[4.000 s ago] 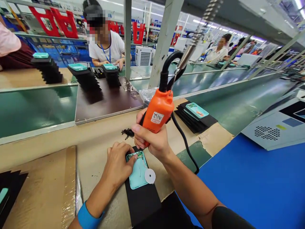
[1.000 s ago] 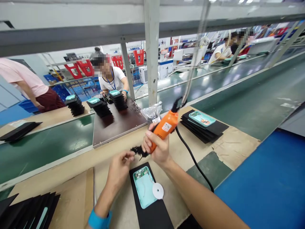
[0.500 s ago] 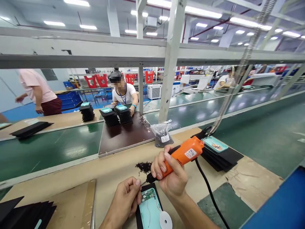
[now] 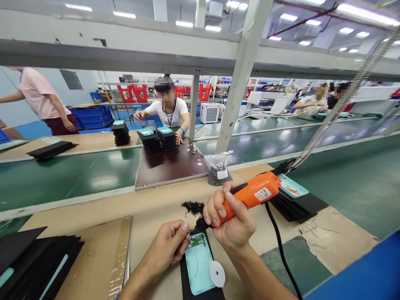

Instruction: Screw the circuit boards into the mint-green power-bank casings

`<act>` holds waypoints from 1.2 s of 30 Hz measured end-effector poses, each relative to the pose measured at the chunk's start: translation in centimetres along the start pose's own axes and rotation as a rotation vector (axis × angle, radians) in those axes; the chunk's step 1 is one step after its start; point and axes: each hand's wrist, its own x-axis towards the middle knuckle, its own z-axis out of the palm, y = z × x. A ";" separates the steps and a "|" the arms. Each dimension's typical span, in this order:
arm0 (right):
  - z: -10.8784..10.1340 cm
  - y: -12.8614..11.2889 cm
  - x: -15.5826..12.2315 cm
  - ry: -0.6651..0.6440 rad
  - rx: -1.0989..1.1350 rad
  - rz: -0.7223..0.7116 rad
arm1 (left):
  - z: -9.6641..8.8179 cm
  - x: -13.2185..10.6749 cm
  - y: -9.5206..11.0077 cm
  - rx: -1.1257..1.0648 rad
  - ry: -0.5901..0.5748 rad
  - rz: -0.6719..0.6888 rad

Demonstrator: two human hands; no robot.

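My right hand [image 4: 229, 216] is wrapped round an orange electric screwdriver [image 4: 250, 195], tilted with its black nose down to the left. The fingers of my left hand [image 4: 170, 243] are pinched together at the screwdriver's tip; whatever lies between them is too small to make out. Just below both hands is a light-blue plastic case [image 4: 200, 271] on a black pad [image 4: 187, 287]. A green circuit board [image 4: 196, 240] sits in its top end, and thin wires run to a white round disc [image 4: 217, 273]. Behind the screwdriver's nose lies a pile of small black screws [image 4: 193, 207].
A clear bag of dark screws [image 4: 218, 171] stands behind. Stacked black pads with a blue case [image 4: 292, 186] lie right, more black pads [image 4: 40, 262] left. A spring hose [image 4: 337, 110] hangs at the right. Across the green conveyor [image 4: 103, 179] sits a co-worker [image 4: 171, 110].
My view has shifted, so things sit differently in the picture. My hands keep their hold at the screwdriver's tip. The co-worker opposite has raised one hand out to the side.
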 end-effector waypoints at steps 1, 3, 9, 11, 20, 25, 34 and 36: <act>0.0 0.0 0.0 -0.001 -0.005 0.000 | 0.0 -0.1 0.1 -0.002 0.009 0.007; 0.1 -0.2 -0.1 0.002 -0.020 -0.005 | 0.0 -0.1 0.2 -0.009 0.046 0.013; 0.5 -0.8 0.0 0.051 -0.107 -0.012 | 0.0 -0.4 0.5 -0.058 0.051 -0.040; 0.6 -0.9 0.1 0.055 -0.128 -0.008 | 0.0 -0.6 0.6 -0.077 0.038 -0.048; 0.6 -0.8 -0.2 -0.010 -0.145 -0.028 | 0.5 -0.6 0.7 -0.076 0.022 -0.099; 0.6 -0.3 -0.5 -0.110 -0.215 0.068 | -1.2 -0.5 0.6 0.545 0.308 0.107; 1.1 0.6 -0.8 -0.198 -0.259 0.178 | 1.7 -0.6 -1.5 1.017 0.265 0.182; 1.0 0.7 -0.9 -0.202 -0.257 0.196 | 2.2 -0.5 -1.7 1.007 0.257 0.187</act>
